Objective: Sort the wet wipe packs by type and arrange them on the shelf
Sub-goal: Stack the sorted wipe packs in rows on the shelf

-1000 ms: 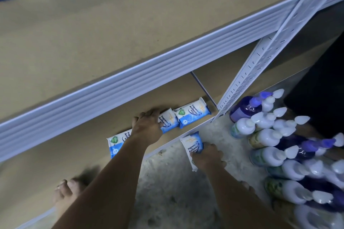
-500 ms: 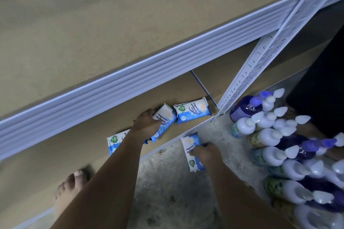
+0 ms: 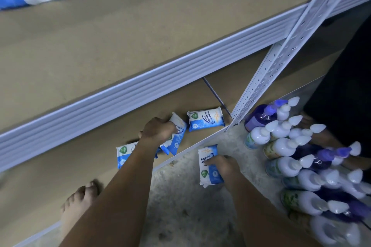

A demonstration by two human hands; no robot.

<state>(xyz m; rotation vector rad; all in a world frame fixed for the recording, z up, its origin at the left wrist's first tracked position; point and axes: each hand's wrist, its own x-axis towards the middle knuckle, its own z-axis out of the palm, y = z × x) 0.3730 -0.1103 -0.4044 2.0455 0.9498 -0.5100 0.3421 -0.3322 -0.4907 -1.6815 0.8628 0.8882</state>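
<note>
We judge it partway: 2 packs [image 3: 205,121] [image 3: 124,154] lie on the bottom shelf [image 3: 60,176], left hand [image 3: 158,131] grips a 3rd pack [image 3: 178,132] there, right hand [image 3: 222,164] grips a 4th pack [image 3: 207,167], unshelved.

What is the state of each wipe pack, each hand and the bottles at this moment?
Left hand: grips the middle pack.
Middle pack: askew on the bottom shelf.
Right hand: grips the loose pack.
Loose pack: off the shelf, over the floor.
Right pack: flat on the shelf, untouched.
Left pack: flat, partly behind the arm.
Bottles: upright on the floor, closed.
</note>
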